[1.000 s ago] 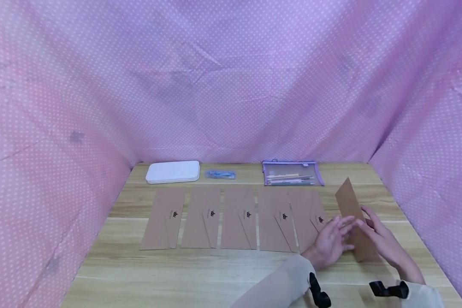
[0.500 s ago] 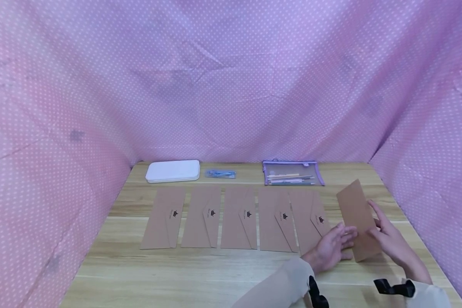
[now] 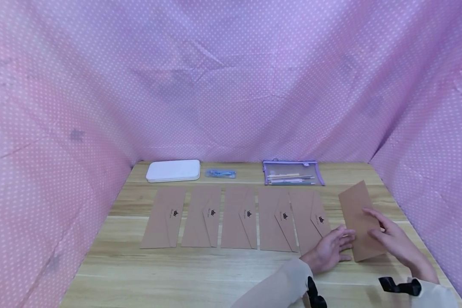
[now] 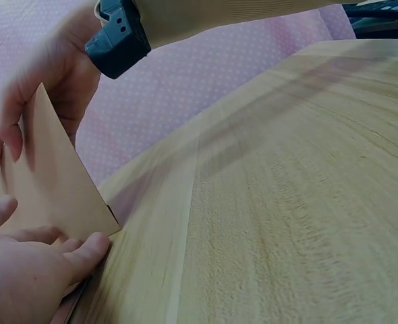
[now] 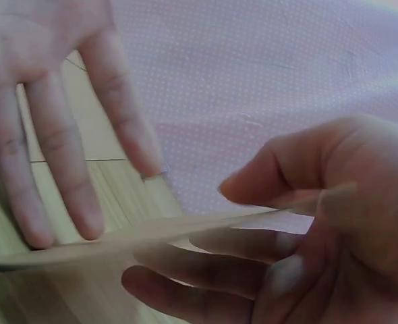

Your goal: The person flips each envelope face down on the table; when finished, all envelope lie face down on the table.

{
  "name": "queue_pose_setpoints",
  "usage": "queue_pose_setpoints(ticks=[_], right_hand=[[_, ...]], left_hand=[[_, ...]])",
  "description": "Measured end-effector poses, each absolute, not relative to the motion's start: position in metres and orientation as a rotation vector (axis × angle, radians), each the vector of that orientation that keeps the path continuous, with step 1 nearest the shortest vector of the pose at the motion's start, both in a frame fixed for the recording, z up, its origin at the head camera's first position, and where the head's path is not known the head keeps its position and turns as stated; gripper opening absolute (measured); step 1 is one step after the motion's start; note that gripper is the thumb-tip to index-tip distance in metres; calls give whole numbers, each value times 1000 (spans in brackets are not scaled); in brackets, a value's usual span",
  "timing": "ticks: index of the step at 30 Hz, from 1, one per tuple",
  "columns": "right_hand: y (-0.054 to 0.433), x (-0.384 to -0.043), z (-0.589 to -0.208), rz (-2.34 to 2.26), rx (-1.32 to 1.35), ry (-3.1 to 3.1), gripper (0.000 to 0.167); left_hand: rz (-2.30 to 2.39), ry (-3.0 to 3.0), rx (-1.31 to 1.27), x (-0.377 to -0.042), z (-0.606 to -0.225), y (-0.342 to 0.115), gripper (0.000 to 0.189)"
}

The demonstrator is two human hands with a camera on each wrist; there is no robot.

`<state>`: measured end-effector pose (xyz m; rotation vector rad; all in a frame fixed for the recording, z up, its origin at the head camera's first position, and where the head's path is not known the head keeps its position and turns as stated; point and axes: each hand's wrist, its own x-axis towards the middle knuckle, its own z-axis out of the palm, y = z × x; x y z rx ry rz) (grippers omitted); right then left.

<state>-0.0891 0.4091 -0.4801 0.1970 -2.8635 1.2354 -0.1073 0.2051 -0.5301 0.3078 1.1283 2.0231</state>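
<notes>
A plain brown envelope (image 3: 359, 226) leans tilted at the right end of a row, its lower left edge down at the table. My right hand (image 3: 398, 244) holds it by the right edge. In the right wrist view the thumb is on one side of the envelope (image 5: 165, 233) and fingers are on the other. Beside the left edge, my left hand (image 3: 328, 251) rests low with fairly straight, spread fingers; their tips touch the envelope near its bottom edge. In the left wrist view the envelope's lower corner (image 4: 94, 219) stands by the left fingers. Its far face is hidden.
Several brown envelopes with crown prints, the rightmost one (image 3: 306, 214) by my left hand, lie side by side. Behind them are a white case (image 3: 173, 170), a small blue packet (image 3: 220, 173) and a purple mesh pouch (image 3: 292, 173) with pencils. Pink dotted cloth (image 3: 231, 85) surrounds the wooden table (image 3: 177, 278).
The envelope has tipped from nearly upright over toward the right, showing more of its plain face. My right hand has shifted right with it; the left hand has dropped slightly and stays by the left edge.
</notes>
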Motion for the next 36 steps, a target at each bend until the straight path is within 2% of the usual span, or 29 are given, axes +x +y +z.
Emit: queue_pose_setpoints(ticks=[8,17,23,30,36], right_hand=[[412,-90,-482,1261,102,-2935,54],[419,-87,-493,1329,158,-2841,54],[422,-85,-494,1376,92,-2848,56],[427,-80,-499,1380,57,-2768,59],[427,-81,-499,1611,-18,-2650,63]], left_hand=[[2020,1137,295,-107,-532,206,60],[2019,1137,292,-108,-535,205,59],[2032,1133,280,-107,-534,204,57],[2094,1166,209,-107,-532,204,43],[2161,1206,137,-107,-529,205,33]])
